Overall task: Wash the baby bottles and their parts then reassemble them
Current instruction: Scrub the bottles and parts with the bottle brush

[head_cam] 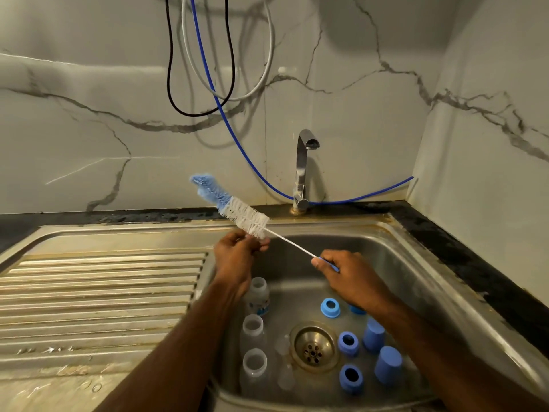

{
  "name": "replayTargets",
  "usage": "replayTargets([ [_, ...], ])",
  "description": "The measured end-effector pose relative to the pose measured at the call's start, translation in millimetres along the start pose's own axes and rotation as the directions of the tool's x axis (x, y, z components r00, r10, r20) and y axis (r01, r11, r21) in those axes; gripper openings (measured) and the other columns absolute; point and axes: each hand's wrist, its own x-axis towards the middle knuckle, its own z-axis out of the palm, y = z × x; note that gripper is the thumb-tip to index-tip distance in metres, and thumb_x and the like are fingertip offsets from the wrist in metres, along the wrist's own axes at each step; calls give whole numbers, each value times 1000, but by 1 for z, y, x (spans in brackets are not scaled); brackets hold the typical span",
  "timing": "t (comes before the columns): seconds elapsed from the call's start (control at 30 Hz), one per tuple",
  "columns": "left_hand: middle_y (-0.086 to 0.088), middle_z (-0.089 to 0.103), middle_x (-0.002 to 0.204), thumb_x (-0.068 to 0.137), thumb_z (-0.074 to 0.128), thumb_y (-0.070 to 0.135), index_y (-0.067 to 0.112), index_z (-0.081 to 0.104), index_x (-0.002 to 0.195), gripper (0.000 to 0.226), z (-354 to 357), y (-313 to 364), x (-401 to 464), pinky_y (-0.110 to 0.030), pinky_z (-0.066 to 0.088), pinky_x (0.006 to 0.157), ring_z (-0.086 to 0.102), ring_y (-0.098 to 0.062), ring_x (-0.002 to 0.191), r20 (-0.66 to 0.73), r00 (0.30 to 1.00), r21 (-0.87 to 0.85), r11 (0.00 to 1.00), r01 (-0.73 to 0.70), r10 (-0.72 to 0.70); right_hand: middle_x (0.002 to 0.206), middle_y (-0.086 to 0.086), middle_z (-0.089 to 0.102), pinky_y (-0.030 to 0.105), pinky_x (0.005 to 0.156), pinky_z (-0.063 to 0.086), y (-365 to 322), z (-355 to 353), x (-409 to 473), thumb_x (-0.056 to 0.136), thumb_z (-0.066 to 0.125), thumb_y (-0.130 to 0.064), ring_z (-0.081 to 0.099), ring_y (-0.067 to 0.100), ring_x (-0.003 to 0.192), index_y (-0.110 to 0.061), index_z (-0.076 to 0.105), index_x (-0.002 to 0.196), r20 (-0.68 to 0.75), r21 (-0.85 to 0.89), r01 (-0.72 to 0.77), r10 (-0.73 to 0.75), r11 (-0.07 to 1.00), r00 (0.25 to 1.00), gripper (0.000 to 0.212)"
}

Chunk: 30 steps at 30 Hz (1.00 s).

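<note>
A bottle brush [237, 208] with white and blue bristles is held slanting above the sink [416, 263]. My right hand [344, 273] grips its blue handle end. My left hand [237, 257] pinches the lower white bristles. In the basin stand three clear bottles [253, 327] without tops along the left wall. Several blue collar rings [330, 307] and two blue caps [387, 365] lie right of the drain [314, 347]. Clear teats [285, 377] lie left of the drain.
A steel tap [303, 168] stands behind the basin, with no water running from it. The ribbed drainboard [98, 295] stretches to the left. Blue, black and white hoses [228, 120] hang on the marble wall. A dark counter edge [463, 260] borders the sink on the right.
</note>
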Motion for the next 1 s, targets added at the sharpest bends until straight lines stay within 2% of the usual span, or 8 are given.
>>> replayTargets([
  [0.13, -13, 76, 86, 90, 63, -7, 3, 66, 103, 17, 22, -10, -9, -33, 61, 78, 73, -24, 81, 138, 990, -48, 999, -11, 17, 60, -2, 54, 39, 63, 48, -1, -1, 1, 101, 50, -47, 54, 14, 61, -26, 52, 69, -65, 22, -1, 2, 1000, 998, 38],
  [0.3, -17, 74, 94, 94, 58, -5, 3, 64, 104, 13, 14, -7, -3, -35, 61, 82, 74, -26, 85, 30, 1000, -129, 992, 5, -1, 56, -6, 50, 28, 57, 41, 6, -7, 0, 101, 52, -45, 49, 7, 54, -28, 50, 65, -29, 51, 10, -8, 999, 1000, 40],
  [0.47, -21, 72, 109, 98, 58, 4, 2, 63, 112, 14, -5, 5, 4, -39, 60, 89, 75, -27, 96, -64, 996, -262, 964, 42, -60, 56, -6, 51, 27, 57, 41, 12, -9, 1, 101, 53, -44, 48, 5, 54, -26, 51, 65, -49, 81, -1, 5, 997, 999, 39],
  [0.6, -24, 73, 107, 99, 55, 3, 0, 62, 113, 16, 3, -1, -1, -39, 61, 89, 75, -29, 95, 65, 997, -153, 986, 62, -52, 60, -3, 53, 36, 61, 46, 8, 0, 2, 101, 51, -46, 52, 11, 59, -22, 52, 68, -14, 50, -8, 8, 999, 1000, 41],
  [0.7, -23, 74, 102, 97, 56, 1, 1, 62, 111, 15, 10, -3, -4, -37, 63, 83, 75, -30, 94, 146, 989, -152, 987, 58, -35, 58, -3, 51, 38, 61, 45, 8, 2, 4, 101, 49, -47, 51, 11, 58, -23, 49, 66, -50, 49, -26, 29, 998, 998, 42],
  [0.83, -22, 73, 105, 94, 54, -11, 4, 58, 120, 30, 11, -9, -7, -39, 63, 82, 75, -33, 95, 196, 979, -54, 996, 67, -56, 56, -7, 52, 25, 55, 38, 16, -2, 9, 101, 52, -47, 50, 3, 54, -26, 53, 66, -81, 98, -53, 61, 994, 995, 40],
  [0.9, -22, 70, 111, 93, 53, -12, 4, 59, 121, 33, 12, -14, -10, -40, 62, 85, 74, -33, 99, 219, 973, 74, 996, 54, -69, 57, -6, 53, 24, 56, 39, 19, -3, 12, 100, 52, -47, 49, 3, 53, -23, 57, 69, -68, 104, -82, 89, 991, 994, 40],
  [1.0, -18, 73, 107, 94, 59, -5, 5, 68, 109, 20, 9, -26, -12, -36, 61, 86, 74, -27, 100, 256, 966, 334, 940, -70, -19, 58, -6, 53, 28, 60, 42, 27, -14, 17, 101, 53, -45, 48, 7, 57, -17, 61, 74, -3, 159, -161, 163, 974, 987, 40],
])
